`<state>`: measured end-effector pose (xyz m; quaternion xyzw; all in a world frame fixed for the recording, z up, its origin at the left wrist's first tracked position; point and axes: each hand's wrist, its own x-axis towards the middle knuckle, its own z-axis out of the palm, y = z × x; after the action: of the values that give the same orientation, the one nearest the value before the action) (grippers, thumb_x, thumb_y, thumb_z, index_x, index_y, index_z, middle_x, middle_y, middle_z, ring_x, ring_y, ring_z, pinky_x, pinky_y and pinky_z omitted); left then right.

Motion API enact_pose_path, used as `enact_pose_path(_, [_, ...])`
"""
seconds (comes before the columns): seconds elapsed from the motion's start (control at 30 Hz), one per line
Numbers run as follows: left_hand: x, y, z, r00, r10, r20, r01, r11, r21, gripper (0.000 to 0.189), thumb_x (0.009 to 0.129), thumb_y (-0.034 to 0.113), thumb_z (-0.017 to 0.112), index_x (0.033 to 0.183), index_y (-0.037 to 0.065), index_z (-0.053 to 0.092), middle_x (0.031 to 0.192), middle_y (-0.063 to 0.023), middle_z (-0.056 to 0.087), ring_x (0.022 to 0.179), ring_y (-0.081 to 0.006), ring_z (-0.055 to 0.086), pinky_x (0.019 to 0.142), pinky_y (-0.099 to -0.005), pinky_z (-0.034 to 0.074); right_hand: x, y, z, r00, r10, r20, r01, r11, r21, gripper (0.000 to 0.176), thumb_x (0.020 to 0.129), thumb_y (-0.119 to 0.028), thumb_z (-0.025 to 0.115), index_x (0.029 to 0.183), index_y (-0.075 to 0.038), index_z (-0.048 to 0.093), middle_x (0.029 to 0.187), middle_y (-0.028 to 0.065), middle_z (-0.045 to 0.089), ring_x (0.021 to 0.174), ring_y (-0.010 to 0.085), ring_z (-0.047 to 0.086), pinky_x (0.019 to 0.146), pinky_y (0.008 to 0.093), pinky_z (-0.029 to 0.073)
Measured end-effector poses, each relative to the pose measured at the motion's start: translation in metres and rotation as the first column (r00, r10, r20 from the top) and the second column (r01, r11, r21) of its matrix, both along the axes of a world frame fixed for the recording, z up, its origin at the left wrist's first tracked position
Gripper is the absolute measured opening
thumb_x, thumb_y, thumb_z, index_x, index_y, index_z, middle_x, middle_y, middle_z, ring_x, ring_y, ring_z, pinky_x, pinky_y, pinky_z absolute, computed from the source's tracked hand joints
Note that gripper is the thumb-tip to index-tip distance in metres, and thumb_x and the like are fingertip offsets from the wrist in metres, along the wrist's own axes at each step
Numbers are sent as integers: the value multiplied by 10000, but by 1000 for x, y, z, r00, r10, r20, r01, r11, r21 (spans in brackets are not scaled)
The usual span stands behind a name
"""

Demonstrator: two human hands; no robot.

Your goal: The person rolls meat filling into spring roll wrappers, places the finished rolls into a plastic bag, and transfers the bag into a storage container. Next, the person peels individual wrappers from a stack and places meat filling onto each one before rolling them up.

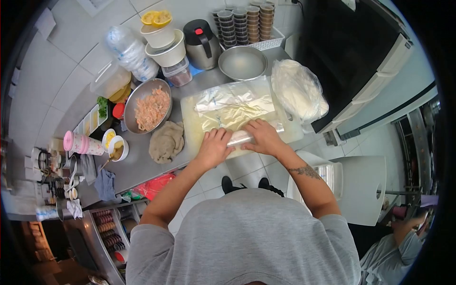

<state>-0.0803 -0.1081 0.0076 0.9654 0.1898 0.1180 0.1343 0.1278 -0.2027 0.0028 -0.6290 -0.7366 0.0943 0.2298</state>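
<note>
Both my hands are at the near edge of a pale cutting board (189, 111), on a roll wrapped in clear plastic film (240, 138). My left hand (214, 147) is curled over the roll's left end. The fingers of my right hand (264, 137) bend over its right end. What is inside the roll is hard to make out through the film. Beyond the hands a sheet of shiny plastic film (237, 107) lies flat across the board. A steel bowl of shredded orange-pink filling (151, 110) stands left of the board, and a crumpled beige cloth (166, 142) sits nearer.
A clear bag of something white (299, 90) rests at the board's right. Behind it are a round metal pan (242, 62), a steel jug (202, 43) and stacked lidded cups (240, 26). Small white bowls (118, 148) stand at left. Another person (396, 251) is at lower right.
</note>
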Motion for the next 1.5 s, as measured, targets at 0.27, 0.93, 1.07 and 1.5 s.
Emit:
enact_pose_path(0.27, [26, 91, 8, 981, 177, 85, -173, 984, -46, 369, 862, 198, 577, 1213, 86, 562, 1155, -154, 530, 1111, -340, 497, 938, -508, 370, 14, 19, 8, 984, 21, -179, -39, 994, -98, 602, 818, -419, 679, 1272, -52, 534, 1129, 182, 575, 1069, 356, 550, 917, 412, 452])
enact_pose_path(0.93, [58, 136, 24, 934, -8, -358, -41, 991, -130, 466, 739, 196, 741, 1154, 47, 589, 1169, -164, 559, 1139, -352, 532, 968, -396, 425, 9, 63, 3, 979, -201, -42, 177, 930, -322, 387, 840, -295, 648, 1137, -48, 620, 1059, 188, 602, 1024, 364, 584, 889, 424, 477])
enact_pose_path(1.07, [53, 152, 57, 875, -10, -485, -39, 995, -91, 402, 769, 245, 702, 1093, 19, 625, 1122, -203, 621, 1064, -343, 596, 903, -417, 472, 17, 71, 2, 970, -180, -161, 143, 965, -218, 362, 827, -315, 661, 1037, -20, 657, 947, 200, 622, 887, 377, 615, 836, 415, 494])
enact_pose_path(1.5, [21, 106, 269, 627, 146, -765, 121, 952, 281, 304, 742, 183, 678, 1004, 30, 672, 987, -172, 678, 942, -330, 649, 804, -412, 515, 46, 106, 50, 616, -214, -759, -205, 886, -416, 490, 973, -422, 493, 1279, -45, 560, 1039, 64, 623, 916, 140, 582, 801, 280, 482])
